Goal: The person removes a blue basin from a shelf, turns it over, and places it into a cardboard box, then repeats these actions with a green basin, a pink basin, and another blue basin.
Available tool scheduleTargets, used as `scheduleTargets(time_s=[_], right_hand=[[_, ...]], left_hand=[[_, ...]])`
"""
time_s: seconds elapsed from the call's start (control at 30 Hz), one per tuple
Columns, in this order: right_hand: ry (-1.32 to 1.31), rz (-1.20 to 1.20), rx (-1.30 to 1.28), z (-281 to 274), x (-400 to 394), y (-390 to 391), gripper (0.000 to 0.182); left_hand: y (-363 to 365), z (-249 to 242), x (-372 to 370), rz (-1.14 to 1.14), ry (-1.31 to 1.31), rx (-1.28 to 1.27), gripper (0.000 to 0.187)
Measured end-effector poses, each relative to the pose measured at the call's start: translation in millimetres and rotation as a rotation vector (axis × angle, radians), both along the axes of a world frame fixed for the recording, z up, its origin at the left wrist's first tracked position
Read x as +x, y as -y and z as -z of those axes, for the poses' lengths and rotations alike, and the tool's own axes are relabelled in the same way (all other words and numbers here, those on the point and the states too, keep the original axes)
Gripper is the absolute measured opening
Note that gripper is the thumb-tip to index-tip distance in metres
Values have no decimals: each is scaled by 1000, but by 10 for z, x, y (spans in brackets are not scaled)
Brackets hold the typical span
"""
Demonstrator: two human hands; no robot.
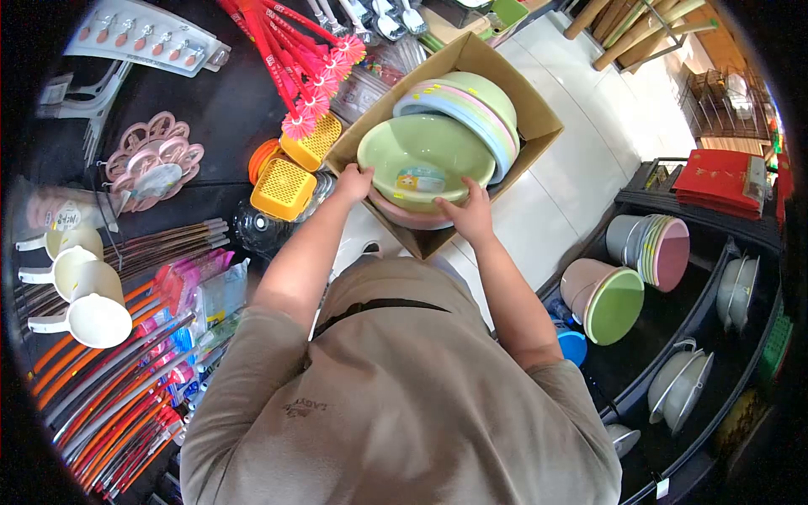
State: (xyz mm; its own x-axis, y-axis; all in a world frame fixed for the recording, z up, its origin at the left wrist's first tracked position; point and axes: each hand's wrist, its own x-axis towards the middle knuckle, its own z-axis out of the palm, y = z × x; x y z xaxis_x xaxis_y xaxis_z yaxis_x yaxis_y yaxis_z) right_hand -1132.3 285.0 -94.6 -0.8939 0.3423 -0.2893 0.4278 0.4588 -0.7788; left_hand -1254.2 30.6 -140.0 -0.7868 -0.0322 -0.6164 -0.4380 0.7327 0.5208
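A green plastic basin (421,139) with a label inside it lies tilted in an open cardboard box (539,135). My left hand (355,182) grips its rim on the left, and my right hand (470,209) grips the rim at the lower right, thumb on the inner side. Under it shows the edge of a pink basin (404,216). Behind it in the box leans a stack of basins, with a blue basin (454,99) at its front and a green one at its back. The bottom of the box is hidden.
Yellow baskets (283,188) and red-handled items (290,67) hang left of the box. White dippers (99,316) and many rods hang further left. On the right, a black shelf (699,332) holds stacked buckets (602,299) and lids. White floor tiles (560,202) lie between.
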Motion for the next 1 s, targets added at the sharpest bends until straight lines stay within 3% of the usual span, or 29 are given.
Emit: scheduleTargets(time_s=[0.03, 0.17, 0.23, 0.43, 0.53, 0.57, 0.67, 0.73, 0.77, 0.83, 0.87, 0.93, 1.0], right_hand=[[60, -35, 70, 204, 51, -38, 72], [262, -199, 338, 318, 202, -43, 76], [277, -192, 304, 367, 244, 5, 78], [335, -230, 249, 358, 266, 4, 86], [350, -250, 292, 358, 299, 8, 87], [347, -261, 331, 362, 294, 11, 87], [210, -207, 292, 361, 382, 20, 83], [155, -121, 252, 394, 598, 40, 79], [109, -58, 206, 424, 729, 71, 74], [109, 73, 316, 516, 1026, 172, 65], [151, 137, 280, 582, 1206, 211, 59], [250, 239, 202, 748, 1652, 304, 49], [316, 348, 183, 1049, 2237, 525, 40]], left_hand=[[-18, 21, 75, 144, -118, -170, 53], [-5, 101, 229, 263, -10, -192, 56], [-7, 107, 348, 234, -46, -219, 62], [58, 201, 507, 209, -87, -9, 68], [13, -44, 640, 171, -24, 56, 53], [95, 75, 670, 180, -38, 61, 53], [311, 260, 791, 127, -182, 399, 45], [489, 260, 769, 46, -11, 466, 32], [718, 204, 852, -9, 144, 453, 31], [992, 244, 843, 55, 168, 396, 28], [1229, 483, 789, 155, 189, 368, 28], [1702, 938, 762, 149, 193, 361, 27], [2070, 1016, 635, 292, 326, 203, 26]])
